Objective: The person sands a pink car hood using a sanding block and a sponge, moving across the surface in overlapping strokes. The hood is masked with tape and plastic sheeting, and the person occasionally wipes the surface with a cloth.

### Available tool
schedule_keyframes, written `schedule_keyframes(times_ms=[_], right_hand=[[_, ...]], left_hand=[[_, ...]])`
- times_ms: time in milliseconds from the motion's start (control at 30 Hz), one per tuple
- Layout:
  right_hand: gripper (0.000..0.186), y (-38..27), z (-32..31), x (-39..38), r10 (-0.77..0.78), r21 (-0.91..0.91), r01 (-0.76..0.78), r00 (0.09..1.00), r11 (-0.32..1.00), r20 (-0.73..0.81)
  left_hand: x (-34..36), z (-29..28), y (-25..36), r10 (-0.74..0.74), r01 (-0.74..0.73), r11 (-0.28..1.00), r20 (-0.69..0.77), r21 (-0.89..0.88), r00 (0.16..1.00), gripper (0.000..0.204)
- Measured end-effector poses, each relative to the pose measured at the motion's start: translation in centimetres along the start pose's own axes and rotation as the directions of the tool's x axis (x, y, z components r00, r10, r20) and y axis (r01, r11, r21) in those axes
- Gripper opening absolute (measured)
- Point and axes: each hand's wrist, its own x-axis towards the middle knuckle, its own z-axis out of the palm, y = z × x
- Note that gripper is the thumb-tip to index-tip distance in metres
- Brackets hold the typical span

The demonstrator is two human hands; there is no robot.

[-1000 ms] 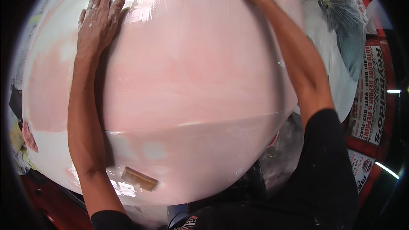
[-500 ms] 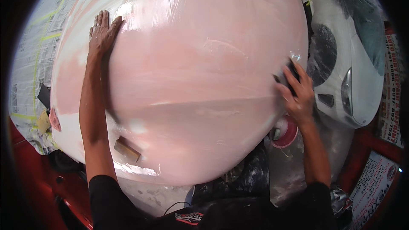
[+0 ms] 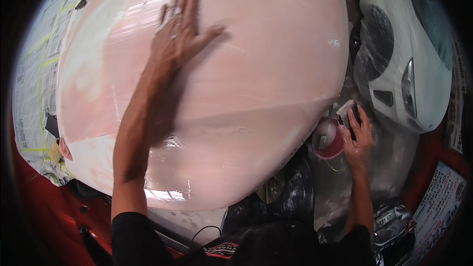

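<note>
A large, curved car body panel (image 3: 256,74), patchy pink and white with wet shine, fills the middle. My left hand (image 3: 180,37) lies flat on its upper left part, fingers stretched and thumb out to the side; whitish residue marks the fingers. Off the panel's right edge, my right hand (image 3: 358,138) grips a sanding block (image 3: 346,110), dark on the hand side with a pale face. It is held beside and slightly above a pinkish-red bucket (image 3: 327,151), which has a pale object inside. My left forearm crosses the panel's lower left.
A white car front (image 3: 419,88) under clear film stands at the right. Masking paper (image 3: 37,83) with yellow-green tape covers the left side. Red bodywork (image 3: 44,212) shows at lower left, a chrome part (image 3: 391,221) at lower right, and a printed banner (image 3: 438,202) beyond.
My right hand has left the panel's right edge with the sanding block and come down near the bucket. My left hand has slid right and up. The brown block at lower left is now out of sight.
</note>
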Motion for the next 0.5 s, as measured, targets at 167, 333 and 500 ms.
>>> schedule_keyframes(times_ms=[167,333,500], right_hand=[[0.048,-0.9,0.4,0.2,-0.007,0.084,0.009,1.000,0.996,-0.021],[0.048,-1.1,1.3,-0.2,-0.004,0.141,0.009,0.999,0.990,-0.036],[0.049,-3.0,1.3,-0.7,-0.023,0.182,0.028,0.999,0.983,-0.033]], left_hand=[[5.7,-0.2,8.5,0.050,-0.045,0.990,0.037,-0.132,0.998,0.099],[6.0,0.5,8.5,0.065,-0.057,0.979,0.037,-0.198,0.997,0.113],[7.0,2.0,9.4,0.072,-0.093,0.981,-0.126,-0.173,0.989,0.104]])
